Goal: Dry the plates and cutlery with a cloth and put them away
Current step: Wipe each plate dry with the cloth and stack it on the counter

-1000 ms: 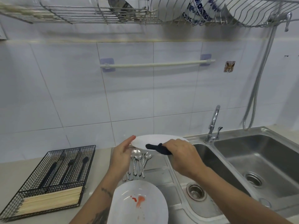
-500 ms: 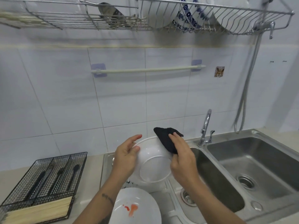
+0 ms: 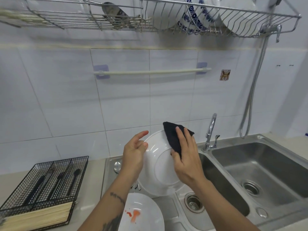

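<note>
The round white plate [image 3: 160, 165] was held upright over the steel draining board [image 3: 168, 212], its underside toward the person. The left hand [image 3: 133, 154] steadied its left rim, thumb on the edge, the forefinger lifted clear. The right hand [image 3: 186, 155] pressed a dark folded cloth [image 3: 173, 137] flat-fingered against the upper right of the plate, thumb pinching the cloth's lower corner.

To dry it well, I judged the cloth should sweep round the foot ring, where water gathers, then the rim, the left hand turning the plate so no patch is missed. A firmer left grip would be wise; a wet plate slips easily above steel.

Nearest the person lay another white plate with an orange-red smear [image 3: 141, 215], which looked to need washing rather than drying. A steel spoon [image 3: 117, 165] showed beside the left wrist. On the counter at left stood a black wire cutlery tray [image 3: 50, 165] with dark-handled utensils and pale chopsticks. To the right was the double steel sink [image 3: 260, 170] with its chrome tap [image 3: 210, 129]. Beyond rose white tiles with a pale towel rail [image 3: 150, 72]; overhead hung a steel wire dish rack [image 3: 233, 17] holding white and blue-patterned dishes, seemingly the plate's destination.
</note>
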The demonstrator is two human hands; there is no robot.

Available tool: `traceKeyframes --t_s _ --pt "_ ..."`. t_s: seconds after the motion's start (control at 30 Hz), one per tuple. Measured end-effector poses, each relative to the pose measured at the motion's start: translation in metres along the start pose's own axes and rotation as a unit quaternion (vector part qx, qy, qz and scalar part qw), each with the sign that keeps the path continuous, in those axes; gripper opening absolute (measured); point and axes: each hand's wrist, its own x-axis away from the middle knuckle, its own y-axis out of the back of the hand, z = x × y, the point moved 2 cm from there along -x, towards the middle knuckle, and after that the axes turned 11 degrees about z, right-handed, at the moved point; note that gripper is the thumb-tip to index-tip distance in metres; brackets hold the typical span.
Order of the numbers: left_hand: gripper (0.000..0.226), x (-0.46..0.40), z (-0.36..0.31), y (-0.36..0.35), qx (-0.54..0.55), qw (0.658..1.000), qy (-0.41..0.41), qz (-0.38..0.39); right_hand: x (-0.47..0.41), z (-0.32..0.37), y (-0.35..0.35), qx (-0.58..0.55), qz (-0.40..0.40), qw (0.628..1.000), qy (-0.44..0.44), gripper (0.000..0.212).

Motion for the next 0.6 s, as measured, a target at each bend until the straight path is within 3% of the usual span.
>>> traceKeyframes --t_s 0.07,0.23,0.4,0.6 --pt "0.043 0.001 -0.003 0.001 0.007 1.0 -0.005 0.001 0.008 0.002 -0.004 -0.015 0.0 1.0 -0.022 0.07" --pt "0.052 0.002 -0.008 0.003 0.01 0.999 -0.04 -0.004 0.003 0.025 -0.013 0.108 0.001 0.991 0.083 0.071" --pt "0.054 0.005 -0.017 0.007 0.02 0.999 -0.049 0.015 -0.016 0.0 -0.002 -0.056 0.006 0.996 -0.065 0.064" --pt "0.054 0.006 -0.012 0.002 0.03 0.999 -0.03 0.027 -0.011 0.028 -0.014 0.101 0.023 0.993 0.063 0.064"
